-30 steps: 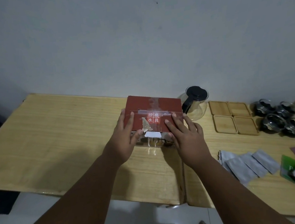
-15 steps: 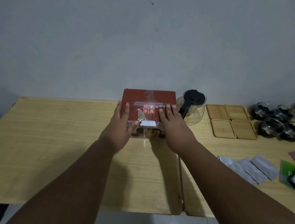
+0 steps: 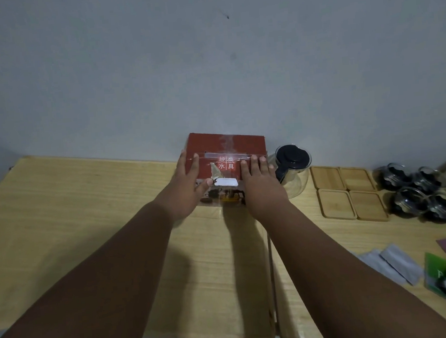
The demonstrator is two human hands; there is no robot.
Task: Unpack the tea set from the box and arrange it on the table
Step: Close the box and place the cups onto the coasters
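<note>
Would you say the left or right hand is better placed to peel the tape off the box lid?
Probably left: the left hand has its thumb beside the loose tape on the red box; the right hand lies flat.

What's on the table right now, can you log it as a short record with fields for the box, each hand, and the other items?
box: red box, shut and taped, against the wall
left hand: flat on the box's left side
right hand: flat on the box's right side
right of box: glass teapot with black lid
coasters: four wooden coasters, two by two
cups: four glass cups, clustered
near edge: grey sachets
surface: wooden table
</note>
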